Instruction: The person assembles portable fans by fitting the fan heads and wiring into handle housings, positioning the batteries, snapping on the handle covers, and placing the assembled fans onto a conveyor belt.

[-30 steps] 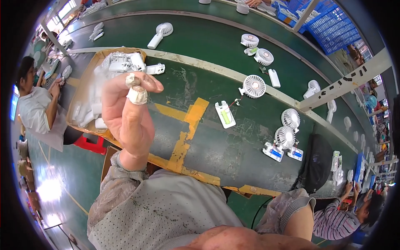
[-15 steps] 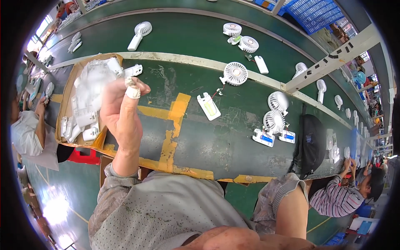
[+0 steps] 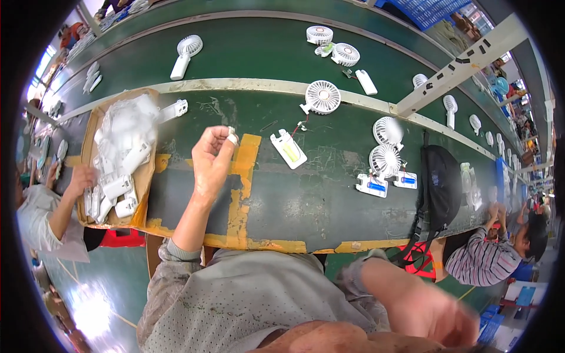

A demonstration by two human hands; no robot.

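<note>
My left hand (image 3: pixel 210 160) is raised above the near part of the bench, right of the carton of parts. Its fingers are curled, thumb and forefinger pressed together, with white wraps on their tips; whatever lies between them is hidden. Low at the right, close to my body, my right hand (image 3: pixel 435 317) is smeared by motion and no held thing shows. Nearest to the left hand lies an opened white fan handle (image 3: pixel 288 149) with a green-yellow cell, wired to a round fan head (image 3: pixel 322 97). White plastic handle shells (image 3: pixel 126 141) fill the cardboard carton (image 3: pixel 144 203).
Two fan heads (image 3: pixel 385 160) with opened handles and blue cells lie right of centre, beside a black bag (image 3: pixel 440 188). A metal rail (image 3: pixel 265 86) separates the bench from a green belt carrying fans. Co-workers sit at both sides; one's hand (image 3: pixel 81 179) is at the carton.
My left hand has moved right, away from the carton. My right hand has come into view at lower right. The left co-worker's hand has come to the carton's edge. The view has shifted slightly.
</note>
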